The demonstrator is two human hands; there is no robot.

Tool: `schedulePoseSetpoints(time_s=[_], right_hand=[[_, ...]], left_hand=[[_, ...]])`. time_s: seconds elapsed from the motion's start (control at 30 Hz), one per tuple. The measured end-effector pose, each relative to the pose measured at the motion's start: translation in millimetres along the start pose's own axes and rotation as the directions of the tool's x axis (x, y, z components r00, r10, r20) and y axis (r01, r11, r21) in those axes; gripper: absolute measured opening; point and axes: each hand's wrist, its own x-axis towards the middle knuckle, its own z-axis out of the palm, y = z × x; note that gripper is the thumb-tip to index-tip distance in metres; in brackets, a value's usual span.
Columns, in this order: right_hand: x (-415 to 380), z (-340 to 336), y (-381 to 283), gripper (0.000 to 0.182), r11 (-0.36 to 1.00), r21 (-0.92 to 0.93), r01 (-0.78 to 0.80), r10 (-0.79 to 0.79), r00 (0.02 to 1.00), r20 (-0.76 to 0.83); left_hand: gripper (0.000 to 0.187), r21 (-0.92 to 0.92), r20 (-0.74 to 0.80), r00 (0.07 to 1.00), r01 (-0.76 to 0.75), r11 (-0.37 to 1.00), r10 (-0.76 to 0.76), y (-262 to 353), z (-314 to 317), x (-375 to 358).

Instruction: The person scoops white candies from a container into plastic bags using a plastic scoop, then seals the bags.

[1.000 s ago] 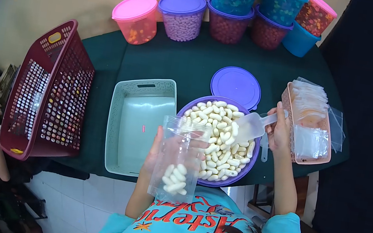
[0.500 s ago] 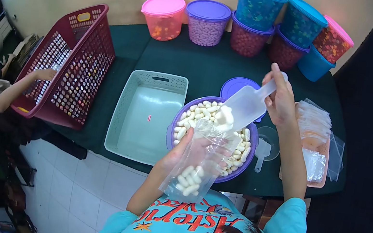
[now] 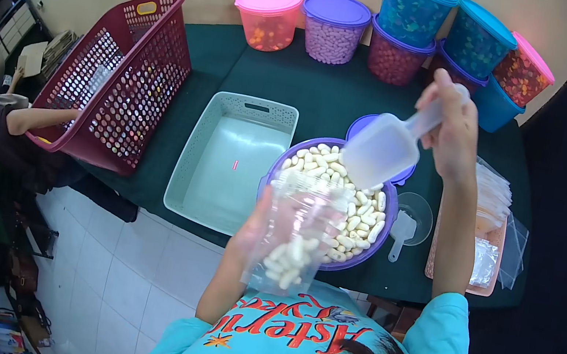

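My left hand (image 3: 255, 226) holds a clear plastic bag (image 3: 287, 233) upright, with several white oblong pieces in its lower part. In my right hand (image 3: 450, 122) is the handle of a translucent scoop (image 3: 381, 150), whose bowl looks empty. The scoop hangs over the back of a round purple tub (image 3: 383, 241) full of the same white pieces. The bag is over the tub's front left part. Behind the tub lies a purple lid (image 3: 361, 124), partly hidden by the scoop.
A pale green tray (image 3: 187, 154) is left of the tub, beyond it a maroon basket (image 3: 134, 98) with another person's arm inside. Right: a small dish (image 3: 425, 222) with a white scoop, and a pink tray (image 3: 487, 283) of bags. Lidded tubs (image 3: 333, 33) line the back.
White pieces left the scoop, and more lie in the bag. The scoop has moved apart from the bag's mouth. The view has shifted slightly. The other person's hand went deeper into the basket.
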Motion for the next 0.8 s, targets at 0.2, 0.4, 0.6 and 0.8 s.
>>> schedulePoseSetpoints(time_s=[0.2, 0.4, 0.6, 0.8], right_hand=[[-55, -17, 8, 0.037, 0.953, -0.279, -0.115, 0.071, 0.984, -0.164], [-107, -4, 16, 0.029, 0.795, -0.583, -0.166, -0.020, 0.954, -0.298], [-122, 27, 0, 0.017, 0.609, -0.791, -0.062, -0.226, 0.942, -0.247], [-106, 44, 1, 0.019, 0.354, -0.935, -0.014, -0.174, 0.981, -0.080]], left_hand=[[0.090, -0.281, -0.012, 0.981, -0.191, 0.940, 0.195, 25, -31, -5], [0.084, -0.040, -0.252, 0.944, -0.230, 0.972, 0.213, 28, -24, 2], [0.083, -0.031, -0.226, 0.967, -0.127, 0.991, 0.117, 31, -36, 10], [0.085, 0.110, -0.214, 0.977, 0.012, 0.994, 0.012, 34, -34, 14]])
